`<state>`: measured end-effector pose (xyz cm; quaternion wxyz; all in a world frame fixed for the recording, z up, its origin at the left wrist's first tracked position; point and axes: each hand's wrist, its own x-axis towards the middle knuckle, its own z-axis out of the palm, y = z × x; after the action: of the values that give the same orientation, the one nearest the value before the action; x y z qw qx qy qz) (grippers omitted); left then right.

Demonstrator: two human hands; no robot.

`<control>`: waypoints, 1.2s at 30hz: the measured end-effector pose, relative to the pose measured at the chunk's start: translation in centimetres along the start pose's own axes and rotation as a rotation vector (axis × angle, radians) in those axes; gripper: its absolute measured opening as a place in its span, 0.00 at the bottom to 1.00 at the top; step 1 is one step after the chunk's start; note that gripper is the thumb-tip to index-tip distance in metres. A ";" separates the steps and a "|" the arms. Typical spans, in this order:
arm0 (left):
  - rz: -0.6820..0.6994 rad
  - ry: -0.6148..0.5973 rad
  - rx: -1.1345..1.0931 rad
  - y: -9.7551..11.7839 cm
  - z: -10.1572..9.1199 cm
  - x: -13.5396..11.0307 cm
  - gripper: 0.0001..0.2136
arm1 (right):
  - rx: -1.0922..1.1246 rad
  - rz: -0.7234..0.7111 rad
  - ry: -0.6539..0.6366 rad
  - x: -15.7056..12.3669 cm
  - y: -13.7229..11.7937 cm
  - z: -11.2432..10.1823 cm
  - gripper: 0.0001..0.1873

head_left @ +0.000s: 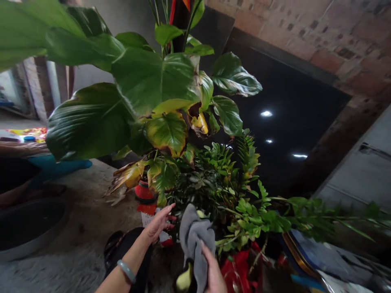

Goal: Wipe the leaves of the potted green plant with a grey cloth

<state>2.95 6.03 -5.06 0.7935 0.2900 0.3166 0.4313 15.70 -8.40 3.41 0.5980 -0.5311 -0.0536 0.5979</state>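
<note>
My right hand is closed around a crumpled grey cloth, which hangs above and below the fingers. To its left, my left hand reaches toward the leaves with fingers spread and nothing in them; a pale bangle circles that wrist. Just beyond both hands grows a dense, small-leaved green plant. Above it rises a tall plant with big glossy leaves, some yellowed and browned at the edges. A dry yellow-brown leaf droops near a red pot.
At left, another person's arm shows above a round grey basin on the concrete floor. Red wrapping lies at lower right, near stacked items with a gold edge. A dark glossy panel leans against the brick wall.
</note>
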 end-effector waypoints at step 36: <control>0.342 0.452 0.200 -1.2 3.8 -6.3 0.11 | 0.149 -0.211 0.182 -0.3 -0.9 -4.3 0.19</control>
<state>3.68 -0.69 -1.93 0.5861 0.3125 0.4728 0.5790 19.22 -10.79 2.39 0.6978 -0.5286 -0.0100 0.4832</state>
